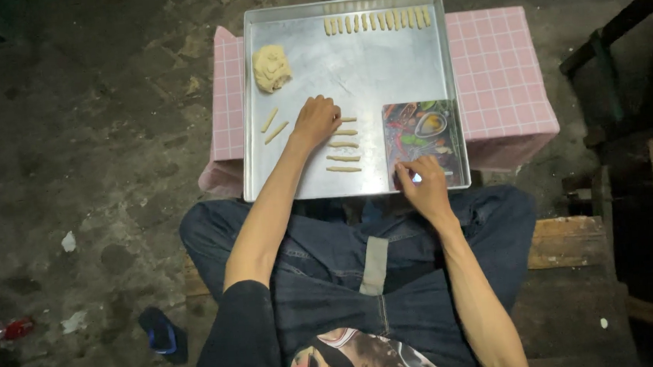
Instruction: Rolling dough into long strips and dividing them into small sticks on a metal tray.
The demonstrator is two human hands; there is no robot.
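Metal tray sits on pink checked worktop. Left hand rests on tray, fingers curled at column of dough sticks; grip state unclear. Right hand pinches small pale piece over colourful board. Dough lump lies at tray's far left.

Dim, stained concrete floor — pink checked tablecloth, wooden bench

Silver tray, pink checked cloth, pale dough.
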